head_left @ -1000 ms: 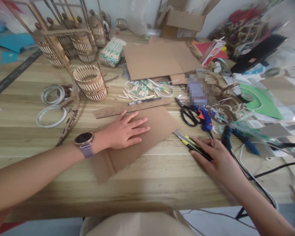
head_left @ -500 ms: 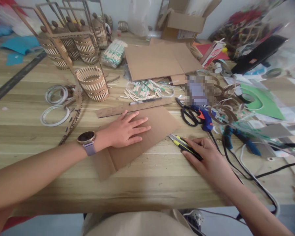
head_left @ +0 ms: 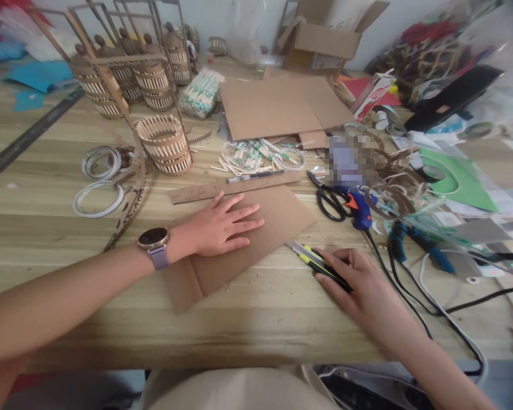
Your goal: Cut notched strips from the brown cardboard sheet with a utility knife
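cardboard sheet [head_left: 273,219] on table [head_left: 256,319] | strip [head_left: 209,192] behind | glue gun [head_left: 361,215] right | basket [head_left: 171,161] behind left

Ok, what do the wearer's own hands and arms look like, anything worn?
The left hand and right hand are gloveless, with no sleeves in view. The left wrist wears a round, dark-faced watch with a gold-toned rim and lilac band; no watch shows on the right.

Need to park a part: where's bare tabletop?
Bare table: near strip, between the cardboard under the left hand, the cutter in the right hand and the front edge; also, pale fleck aside, between the dark band and tape rolls. Crowded: beyond and right of the right hand: glue gun, pliers, cables.
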`<action>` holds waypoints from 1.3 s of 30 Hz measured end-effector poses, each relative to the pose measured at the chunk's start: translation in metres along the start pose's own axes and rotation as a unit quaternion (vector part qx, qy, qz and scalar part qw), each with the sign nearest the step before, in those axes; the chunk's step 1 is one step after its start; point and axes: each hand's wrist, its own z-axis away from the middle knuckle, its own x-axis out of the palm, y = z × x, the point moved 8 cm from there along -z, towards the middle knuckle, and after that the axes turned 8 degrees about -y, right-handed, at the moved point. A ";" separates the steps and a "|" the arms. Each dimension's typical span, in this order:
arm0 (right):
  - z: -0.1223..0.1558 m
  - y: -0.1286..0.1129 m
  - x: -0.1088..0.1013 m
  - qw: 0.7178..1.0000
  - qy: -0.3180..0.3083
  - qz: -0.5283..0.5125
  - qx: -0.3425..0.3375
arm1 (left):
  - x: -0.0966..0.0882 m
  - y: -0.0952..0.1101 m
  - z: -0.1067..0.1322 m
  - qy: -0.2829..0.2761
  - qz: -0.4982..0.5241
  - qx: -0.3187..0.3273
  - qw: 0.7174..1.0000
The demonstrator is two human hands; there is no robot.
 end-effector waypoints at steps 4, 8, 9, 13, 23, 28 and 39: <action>-0.003 -0.001 0.000 1.000 -0.007 0.011 0.002 | 0.000 -0.001 0.000 0.005 0.001 -0.003 1.000; -0.002 -0.005 0.000 1.000 -0.007 0.015 -0.008 | 0.000 -0.002 0.000 0.003 0.003 -0.005 1.000; -0.001 -0.005 0.000 1.000 -0.006 0.014 -0.010 | 0.001 -0.002 0.000 0.001 0.004 -0.005 1.000; 0.000 -0.007 0.000 1.000 -0.006 0.014 -0.017 | 0.001 -0.002 0.000 -0.008 0.006 -0.009 1.000; -0.002 -0.010 0.001 0.999 -0.036 0.013 -0.016 | 0.000 -0.001 0.000 -0.009 0.003 -0.009 1.000; -0.002 -0.011 0.004 0.999 -0.037 0.011 -0.020 | -0.002 -0.001 0.000 0.006 0.001 -0.005 1.000; 0.001 -0.024 0.009 0.998 -0.034 0.008 -0.045 | -0.001 -0.001 0.000 -0.003 -0.002 -0.011 1.000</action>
